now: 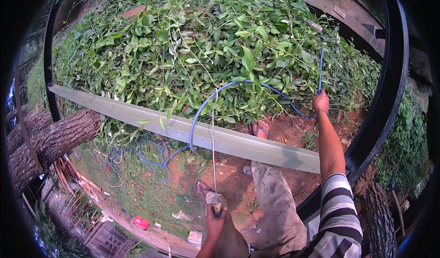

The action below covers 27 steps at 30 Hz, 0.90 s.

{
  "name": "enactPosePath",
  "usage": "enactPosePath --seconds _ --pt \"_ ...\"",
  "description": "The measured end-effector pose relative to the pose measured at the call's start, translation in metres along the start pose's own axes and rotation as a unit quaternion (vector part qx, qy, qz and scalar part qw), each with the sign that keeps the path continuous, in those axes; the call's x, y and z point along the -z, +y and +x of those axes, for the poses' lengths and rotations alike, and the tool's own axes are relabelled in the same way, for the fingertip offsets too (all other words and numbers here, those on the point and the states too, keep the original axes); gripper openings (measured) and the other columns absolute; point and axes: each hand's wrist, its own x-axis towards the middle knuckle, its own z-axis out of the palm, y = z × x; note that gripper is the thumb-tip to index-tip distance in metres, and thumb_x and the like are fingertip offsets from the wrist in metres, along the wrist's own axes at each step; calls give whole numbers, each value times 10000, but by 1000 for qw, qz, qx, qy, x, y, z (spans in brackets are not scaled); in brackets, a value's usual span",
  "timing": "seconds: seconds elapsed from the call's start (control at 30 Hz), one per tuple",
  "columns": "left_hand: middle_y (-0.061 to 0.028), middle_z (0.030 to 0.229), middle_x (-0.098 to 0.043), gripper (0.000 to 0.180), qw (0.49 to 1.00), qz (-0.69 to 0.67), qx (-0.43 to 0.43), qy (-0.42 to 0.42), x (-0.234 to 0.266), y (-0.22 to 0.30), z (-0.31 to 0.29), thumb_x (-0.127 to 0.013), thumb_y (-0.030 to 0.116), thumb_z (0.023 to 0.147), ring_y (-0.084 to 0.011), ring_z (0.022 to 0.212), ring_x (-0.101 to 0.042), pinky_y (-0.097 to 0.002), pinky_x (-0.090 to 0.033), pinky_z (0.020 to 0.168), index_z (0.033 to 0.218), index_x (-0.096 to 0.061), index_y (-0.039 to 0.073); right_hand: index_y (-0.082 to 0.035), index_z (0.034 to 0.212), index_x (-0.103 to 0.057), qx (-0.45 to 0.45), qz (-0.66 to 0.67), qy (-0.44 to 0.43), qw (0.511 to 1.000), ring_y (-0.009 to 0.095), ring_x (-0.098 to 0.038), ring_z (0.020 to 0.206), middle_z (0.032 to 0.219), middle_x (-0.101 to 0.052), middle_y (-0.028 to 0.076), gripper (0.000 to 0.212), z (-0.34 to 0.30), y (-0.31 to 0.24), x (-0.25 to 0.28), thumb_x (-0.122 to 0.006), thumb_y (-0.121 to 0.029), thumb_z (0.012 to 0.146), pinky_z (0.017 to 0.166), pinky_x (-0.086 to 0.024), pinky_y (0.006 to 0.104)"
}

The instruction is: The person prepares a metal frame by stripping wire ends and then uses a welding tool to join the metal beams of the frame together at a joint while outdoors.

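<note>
Gripping blue cable [238,82], looped from 3 o'clock across centre, in closed right hand [321,102]; holding thin pale line [213,161] at 6 o'clock in closed left hand [215,219]. Could snag on beam [247,144] or leaves [206,47] at 12 o'clock if tugged.

Blue cable [197,115]: slim, flexible; one broad arch crosses over the metal beam [256,143], with slack, tangled lengths on the grass [137,203] leftward. Pale rod [213,157]: thin, straight, crossing the beam lengthwise, its far end near the cable's arch.
</note>
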Motion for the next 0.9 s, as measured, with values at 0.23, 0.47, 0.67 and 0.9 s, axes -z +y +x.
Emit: enactPosePath --seconds 0.23,0.47,0.67,0.9 --pt "-61 766 -621 337 991 -79 98 -54 3 11 -2 -714 284 943 -152 640 -577 -306 -472 601 979 -595 -30 -59 1201 -608 29 0 -9 1000 456 -648 993 1053 -681 273 383 -5 -3 2 -490 -165 853 842 -500 538" --pt "-37 786 -627 280 982 -163 76 -64 -5 -6 2 -627 268 1009 -118 673 -586 -295 -491 627 1061 -632 -6 -67 1182 -623 54 -20 6 998 460 -655 987 1025 -696 254 360 4 3 -9 -529 -199 861 840 -507 534" --pt "-59 756 -607 436 956 -231 123 -136 1 -2 -1 -542 398 1038 -134 679 -576 -290 -477 654 1091 -643 -23 -45 1145 -617 49 -42 3 998 484 -640 998 1042 -681 286 321 6 7 -10 -487 -192 890 849 -497 549" --pt "-70 682 -579 576 932 -284 110 -196 8 12 3 -404 503 1060 -149 607 -549 -275 -439 582 1026 -632 -25 -36 1110 -610 62 -29 6 998 487 -642 987 1024 -682 284 304 10 12 -11 -504 -187 868 845 -491 558"
